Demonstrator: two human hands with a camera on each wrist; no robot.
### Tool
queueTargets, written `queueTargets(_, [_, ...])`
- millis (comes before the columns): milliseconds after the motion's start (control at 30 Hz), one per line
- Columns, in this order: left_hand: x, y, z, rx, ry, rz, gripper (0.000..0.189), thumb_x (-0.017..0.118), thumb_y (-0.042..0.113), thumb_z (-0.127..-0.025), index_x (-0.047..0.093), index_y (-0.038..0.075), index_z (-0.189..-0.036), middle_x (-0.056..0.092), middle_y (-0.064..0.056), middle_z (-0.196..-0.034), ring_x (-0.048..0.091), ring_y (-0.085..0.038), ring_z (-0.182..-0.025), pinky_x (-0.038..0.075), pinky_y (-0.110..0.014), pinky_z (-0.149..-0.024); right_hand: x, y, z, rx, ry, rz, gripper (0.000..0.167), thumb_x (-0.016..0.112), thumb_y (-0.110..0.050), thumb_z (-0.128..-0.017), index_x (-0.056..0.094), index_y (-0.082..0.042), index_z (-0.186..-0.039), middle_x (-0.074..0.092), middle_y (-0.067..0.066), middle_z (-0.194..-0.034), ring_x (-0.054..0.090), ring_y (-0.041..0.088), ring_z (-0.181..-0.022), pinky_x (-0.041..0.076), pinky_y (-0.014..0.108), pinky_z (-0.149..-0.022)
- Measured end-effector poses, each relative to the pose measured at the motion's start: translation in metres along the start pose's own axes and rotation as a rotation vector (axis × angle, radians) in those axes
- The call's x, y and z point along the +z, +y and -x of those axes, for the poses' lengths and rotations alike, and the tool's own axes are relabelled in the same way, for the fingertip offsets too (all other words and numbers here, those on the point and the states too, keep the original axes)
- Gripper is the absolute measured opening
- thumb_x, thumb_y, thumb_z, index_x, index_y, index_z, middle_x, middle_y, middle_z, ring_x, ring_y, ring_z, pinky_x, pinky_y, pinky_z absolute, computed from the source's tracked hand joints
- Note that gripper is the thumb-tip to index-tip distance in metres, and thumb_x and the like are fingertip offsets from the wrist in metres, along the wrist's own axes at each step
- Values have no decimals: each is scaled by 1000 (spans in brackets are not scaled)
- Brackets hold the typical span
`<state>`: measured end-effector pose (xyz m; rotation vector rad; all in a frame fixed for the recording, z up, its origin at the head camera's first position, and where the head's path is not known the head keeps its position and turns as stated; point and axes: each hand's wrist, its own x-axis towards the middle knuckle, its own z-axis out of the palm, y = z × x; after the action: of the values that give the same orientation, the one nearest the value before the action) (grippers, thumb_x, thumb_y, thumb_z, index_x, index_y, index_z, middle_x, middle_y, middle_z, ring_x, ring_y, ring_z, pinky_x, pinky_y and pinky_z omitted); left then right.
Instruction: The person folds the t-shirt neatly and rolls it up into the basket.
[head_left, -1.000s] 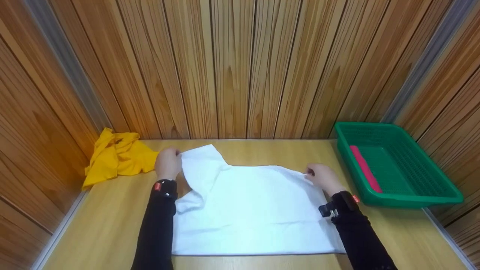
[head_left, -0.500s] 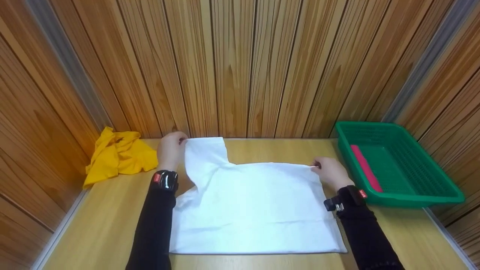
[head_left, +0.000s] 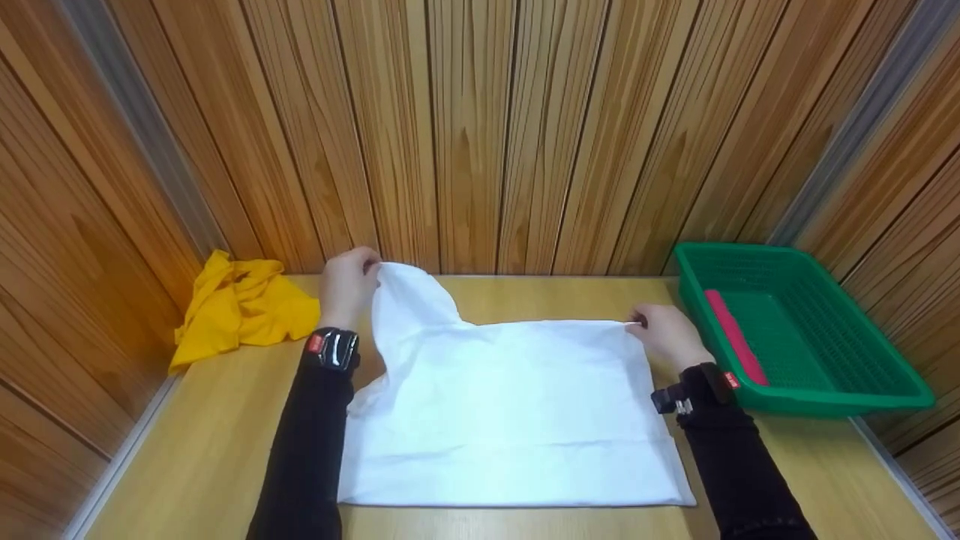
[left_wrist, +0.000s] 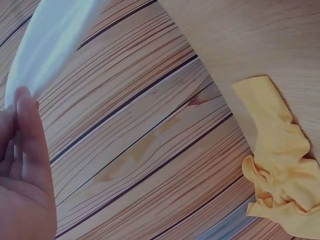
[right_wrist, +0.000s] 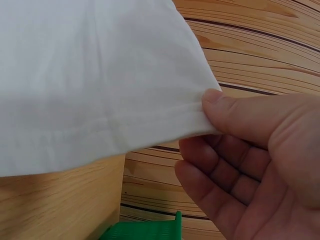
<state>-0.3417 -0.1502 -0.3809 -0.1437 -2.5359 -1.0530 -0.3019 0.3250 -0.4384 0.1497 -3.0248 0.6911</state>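
Note:
A white T-shirt [head_left: 510,405] spreads over the table, a sleeve-like flap sticking out at its upper left. My left hand [head_left: 349,283] pinches the tip of that flap; in the left wrist view the cloth [left_wrist: 50,45] rises from between thumb and fingers. At the shirt's far right corner my right hand [head_left: 667,334] pinches the edge. The right wrist view shows the thumb on top of a stitched hem [right_wrist: 110,130], with the fingers curled beneath. Between the two hands the far edge runs nearly straight. The near edge lies flat along the table front.
Crumpled yellow cloth [head_left: 244,311] lies at the back left, close to my left hand. A green basket [head_left: 840,401] stands on the right beside my right wrist, with a folded red-pink item [head_left: 735,337] inside. Wood-panelled walls [head_left: 480,135] enclose the table [head_left: 202,450].
Both hands have moved away from me, the right one also slightly rightward, drawing the shirt's far edge straighter. The flap in my left hand has been lifted and now curves at its top.

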Motion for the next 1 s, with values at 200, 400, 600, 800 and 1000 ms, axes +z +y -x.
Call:
queueTargets(200, [-1, 3, -1, -17, -42, 15, 16, 60, 7, -98, 67, 2, -111, 68, -15, -105, 64, -29, -92, 55, -41, -85, -1, -1, -1, -2, -3, 2, 13, 62, -14, -97, 66, -2, -102, 67, 14, -95, 59, 31, -86, 50, 49, -81])
queueTargets(400, [5, 4, -4, 52, -73, -12, 14, 61, 6, -98, 67, 4, -110, 68, -14, -104, 61, -29, -94, 52, -41, -90, -1, -1, -1, 9, -16, -8, 14, 62, -13, -97, 66, -1, -103, 67, 15, -96, 60, 31, -87, 50, 50, -82])
queueTargets(600, [7, 2, -4, 122, -90, -19, 14, 63, 7, -96, 68, 5, -109, 69, -11, -102, 62, -27, -94, 52, -39, -90, -1, -2, -2, 13, -20, 10, 15, 62, -14, -97, 66, -1, -104, 67, 16, -97, 60, 32, -88, 50, 50, -82])
queueTargets(800, [6, -1, 0, 124, -86, -6, 15, 64, 6, -96, 69, 4, -110, 69, -13, -104, 62, -28, -97, 51, -41, -92, 0, -1, -1, -8, 9, 28, 15, 63, -14, -96, 67, -1, -103, 68, 16, -96, 61, 31, -86, 50, 49, -81])
queueTargets(1000, [6, -5, 15, 119, -90, 27, 14, 67, 8, -94, 69, 6, -108, 69, -10, -102, 62, -26, -95, 52, -40, -91, 3, 3, 1, -5, -6, 13, 15, 63, -15, -96, 68, -2, -102, 67, 14, -95, 60, 30, -85, 51, 48, -81])
